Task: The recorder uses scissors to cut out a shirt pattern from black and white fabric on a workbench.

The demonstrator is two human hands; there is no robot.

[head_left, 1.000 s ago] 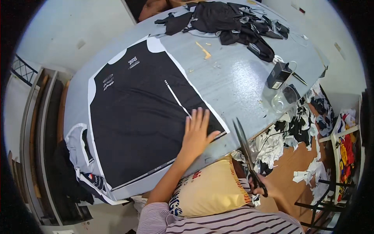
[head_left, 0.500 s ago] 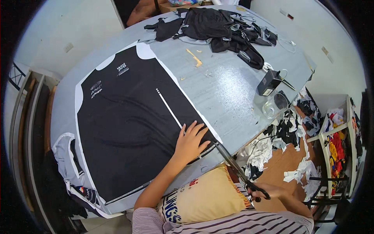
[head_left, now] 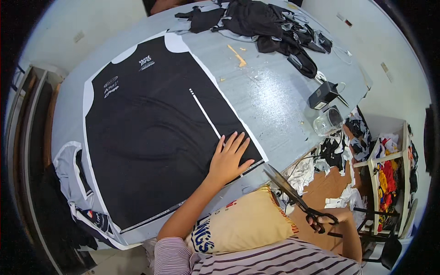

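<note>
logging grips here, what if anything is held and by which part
Right hand: scissors, by the black handles. Left hand: nothing held, resting on the black fabric.

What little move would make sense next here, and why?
Perhaps ease the scissors toward the near right corner of the black fabric panel: the right hand holds them with the tips pointing at that corner, while the left hand lies spread on the panel nearby, seemingly steadying it.
</note>
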